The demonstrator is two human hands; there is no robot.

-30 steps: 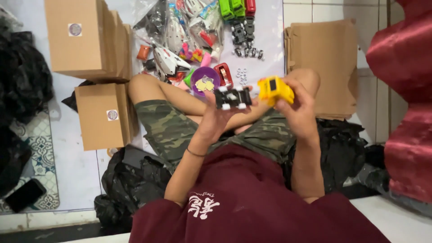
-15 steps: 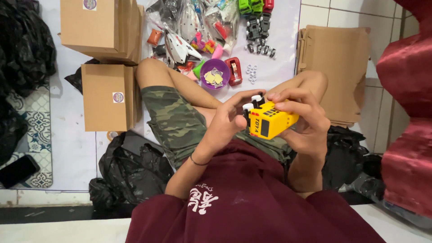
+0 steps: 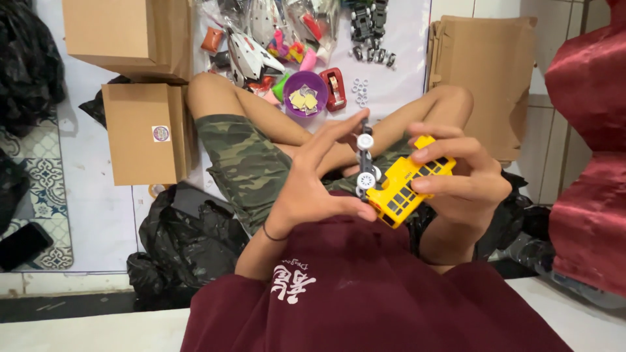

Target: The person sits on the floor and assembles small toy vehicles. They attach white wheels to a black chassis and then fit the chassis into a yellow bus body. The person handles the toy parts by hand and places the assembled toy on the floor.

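Observation:
My right hand [image 3: 464, 184] grips a yellow toy bus body [image 3: 405, 184] with black windows, tilted, above my lap. My left hand [image 3: 318, 177] holds a thin black chassis with white wheels [image 3: 365, 161] edge-on against the bus's left end, thumb under the bus, fingers spread upward. Both hands hover over my crossed legs in camouflage shorts [image 3: 251, 166]. My maroon shirt [image 3: 365, 287] fills the lower part of the view.
On the white mat beyond my knees lie a purple bowl [image 3: 306, 98] of small pieces, a red toy [image 3: 334, 88], loose white wheels [image 3: 360, 91] and several bagged toys [image 3: 261, 39]. Cardboard boxes [image 3: 140, 133] stand left, flattened cardboard [image 3: 486, 72] right, black bags [image 3: 176, 241] lower left.
One second ago the chassis and yellow body were held apart, farther out. Both hands have drawn closer to my chest, and the chassis now sits edge-on against the bus body.

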